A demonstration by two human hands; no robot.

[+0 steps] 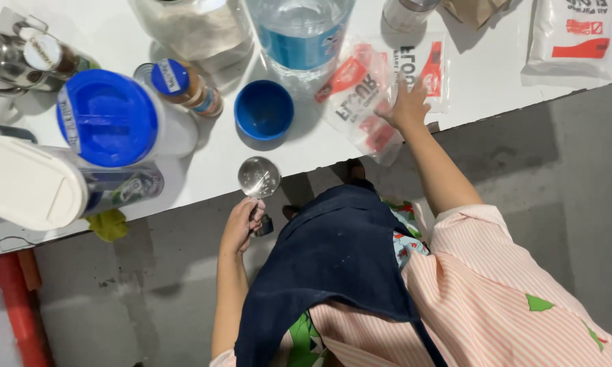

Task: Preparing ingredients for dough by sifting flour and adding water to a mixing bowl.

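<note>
We are at the stage of gathering what goes into the scoop. Our left hand (241,224) has its grip closed around the handle of a clear round measuring scoop (259,177), held level just over the near edge of the white counter (204,153); its bowl looks empty. Our right hand (408,105) reaches out at about one o'clock from the scoop, fingers spread and lying flat on a clear flour bag (370,92) with red and black print. That grip is wide and pressing, not yet closed on anything.

As we judge it, the next move calls for the right hand to pinch the bag's loose plastic and draw it toward the scoop, or to steady it while the scoop comes over. The bag is limp and will slide and fold rather than lift cleanly.

Between scoop and bag, at twelve o'clock from the scoop, sits a small blue bowl (264,109), which we would have to pass around. Beyond it stands a large water bottle (300,30). At ten o'clock is a tub with a blue lid (109,117), a small blue-capped jar (177,81) just beside it, and a white-lidded container (30,180) at nine o'clock. A second white packet (570,34) lies well apart at two o'clock.
</note>
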